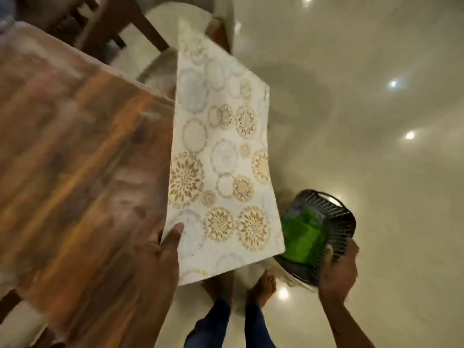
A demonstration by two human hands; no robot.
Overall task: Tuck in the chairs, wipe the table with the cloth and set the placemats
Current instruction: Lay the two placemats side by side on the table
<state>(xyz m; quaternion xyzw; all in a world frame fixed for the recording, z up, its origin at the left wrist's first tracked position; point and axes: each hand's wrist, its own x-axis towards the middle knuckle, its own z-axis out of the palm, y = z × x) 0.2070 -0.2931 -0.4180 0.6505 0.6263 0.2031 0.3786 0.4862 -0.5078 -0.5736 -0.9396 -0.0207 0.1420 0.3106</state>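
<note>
My left hand (pixel 163 249) pinches the near corner of a white placemat (pixel 221 156) printed with gold and grey circles. The mat hangs in the air beside the right edge of the wooden table (pixel 70 146). Low on the right, my right hand (pixel 336 270) grips the rim of a dark slatted basket (pixel 334 222). Inside the basket lies a green cloth (pixel 303 237). A wooden chair (pixel 120 26) stands at the table's far end, blurred.
Glossy cream floor tiles (pixel 364 109) spread to the right and reflect ceiling lights. My bare feet (pixel 261 285) and blue jeans show below the mat. A second wooden chair part (pixel 221 33) peeks out behind the mat's far end.
</note>
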